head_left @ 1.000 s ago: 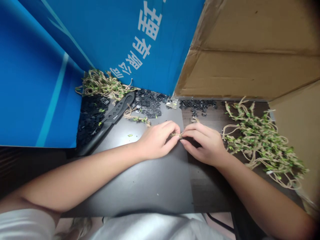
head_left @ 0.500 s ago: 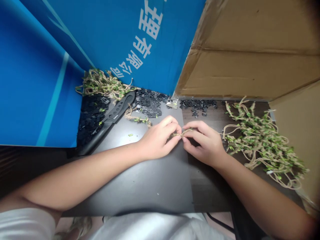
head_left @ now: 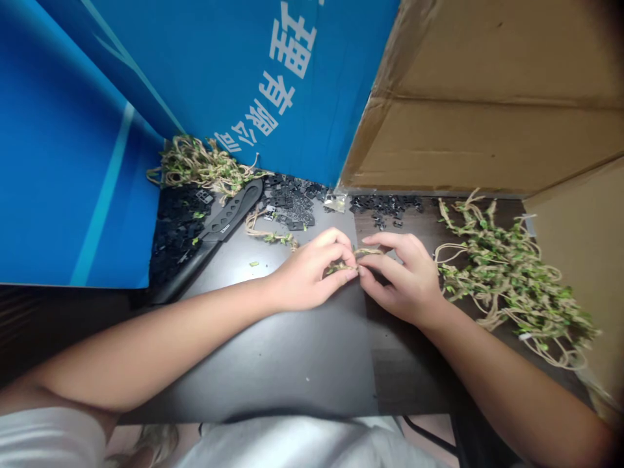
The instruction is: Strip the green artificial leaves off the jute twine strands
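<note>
My left hand (head_left: 312,273) and my right hand (head_left: 402,279) meet at the middle of the dark table (head_left: 292,351). Both pinch a short piece of jute twine with small green leaves (head_left: 353,257), held between thumbs and fingers just above the tabletop. The fingertips of both hands touch each other around it. A big tangled heap of the same leafy twine (head_left: 507,279) lies right of my right hand. A smaller heap (head_left: 199,166) sits at the back left corner, and one loose strand (head_left: 266,233) lies just beyond my left hand.
A black knife-like tool (head_left: 214,234) lies diagonally at the left. Small black plastic pieces (head_left: 292,198) are strewn along the back and in a pile at the left (head_left: 175,231). A blue printed board (head_left: 146,97) and cardboard walls (head_left: 487,104) enclose the table.
Both hands stay together at the table's middle. The fingers have shifted on the twine, and its end now sticks up a little more between them.
</note>
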`<act>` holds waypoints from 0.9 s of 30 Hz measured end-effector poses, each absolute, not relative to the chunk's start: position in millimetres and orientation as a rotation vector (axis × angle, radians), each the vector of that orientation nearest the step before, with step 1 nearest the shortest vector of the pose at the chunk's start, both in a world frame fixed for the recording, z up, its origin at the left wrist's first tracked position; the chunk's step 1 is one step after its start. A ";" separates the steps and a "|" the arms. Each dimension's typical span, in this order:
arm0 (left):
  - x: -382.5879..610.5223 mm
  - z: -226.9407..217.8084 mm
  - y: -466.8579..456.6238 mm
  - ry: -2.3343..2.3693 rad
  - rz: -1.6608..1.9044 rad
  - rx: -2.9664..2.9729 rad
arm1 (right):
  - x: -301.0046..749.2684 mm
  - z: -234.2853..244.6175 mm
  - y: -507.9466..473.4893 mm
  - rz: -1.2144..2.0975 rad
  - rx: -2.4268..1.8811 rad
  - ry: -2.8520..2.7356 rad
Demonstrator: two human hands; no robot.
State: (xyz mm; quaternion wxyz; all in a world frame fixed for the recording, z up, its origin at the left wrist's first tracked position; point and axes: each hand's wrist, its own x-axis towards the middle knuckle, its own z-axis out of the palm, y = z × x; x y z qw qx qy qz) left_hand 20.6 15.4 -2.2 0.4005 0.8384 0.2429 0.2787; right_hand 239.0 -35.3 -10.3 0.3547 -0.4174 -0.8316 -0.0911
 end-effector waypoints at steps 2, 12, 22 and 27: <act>21.3 -3.4 14.3 0.637 0.742 2.122 | 239.7 -10.2 -35.3 -0.243 -1.064 -2.150; 22.6 -5.5 15.5 0.691 0.820 2.096 | 242.0 -12.9 -35.4 -0.219 -1.054 -2.207; 22.2 -6.9 15.1 0.683 0.770 2.100 | 242.7 -12.6 -36.1 -0.295 -1.057 -2.215; 22.8 -6.8 14.4 0.680 0.790 2.109 | 242.4 -12.2 -36.5 -0.301 -1.039 -2.221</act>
